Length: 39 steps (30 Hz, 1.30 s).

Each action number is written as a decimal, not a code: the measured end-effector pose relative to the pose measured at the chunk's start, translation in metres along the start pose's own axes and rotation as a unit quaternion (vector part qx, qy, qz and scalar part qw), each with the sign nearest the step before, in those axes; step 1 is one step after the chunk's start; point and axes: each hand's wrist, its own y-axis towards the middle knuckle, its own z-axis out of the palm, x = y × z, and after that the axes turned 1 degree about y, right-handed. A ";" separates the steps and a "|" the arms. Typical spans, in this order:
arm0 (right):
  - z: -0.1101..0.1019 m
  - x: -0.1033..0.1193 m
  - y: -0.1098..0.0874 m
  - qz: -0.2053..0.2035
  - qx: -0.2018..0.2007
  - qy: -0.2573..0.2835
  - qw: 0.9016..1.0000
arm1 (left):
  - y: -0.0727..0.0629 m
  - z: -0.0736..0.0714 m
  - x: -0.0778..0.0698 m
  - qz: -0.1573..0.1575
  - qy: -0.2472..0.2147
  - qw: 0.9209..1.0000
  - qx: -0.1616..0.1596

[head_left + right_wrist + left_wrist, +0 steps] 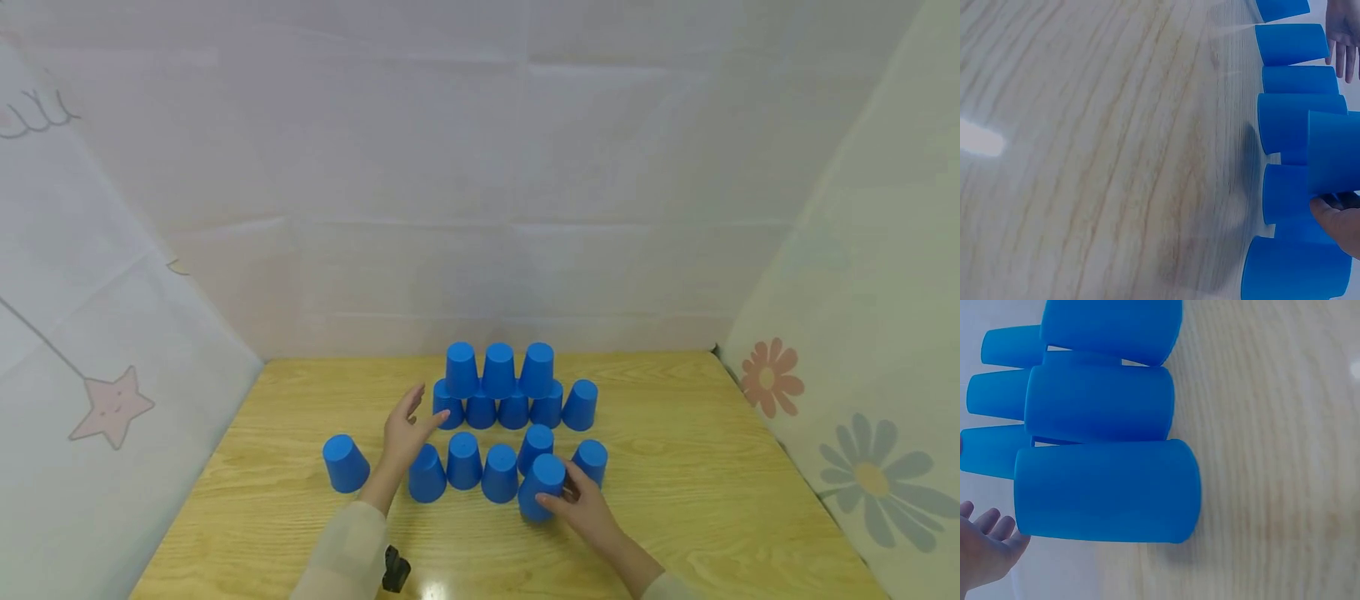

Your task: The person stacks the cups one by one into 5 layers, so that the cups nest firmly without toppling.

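Right hand grasping an inverted blue cup above the tabletop.
The cup is raised near the front-row cups. The left hand is released, fingers extended, at the left end of the two-tier cup stack; thumb contact cannot be determined. Three upper cups stand on the rear row.

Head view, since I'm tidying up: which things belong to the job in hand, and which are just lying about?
Belonging to the job:
blue tapered cup gripped by the right hand
upside-down blue tapered cups, two-tiered at the back, standing in front

Seemingly not part of it:
small black object by the left sleeve, use unclear
white creased backdrop
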 end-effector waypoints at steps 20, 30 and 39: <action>-0.015 0.010 0.011 -0.006 -0.014 -0.043 0.999 | -0.057 -0.008 0.000 0.014 -0.008 1.000 0.008; -0.030 0.015 0.016 -0.051 -0.024 -0.070 0.996 | -0.068 -0.009 0.009 0.018 -0.003 1.000 0.003; -0.044 0.021 0.025 -0.078 -0.037 -0.079 0.993 | -0.066 -0.004 0.044 0.004 0.008 1.000 -0.001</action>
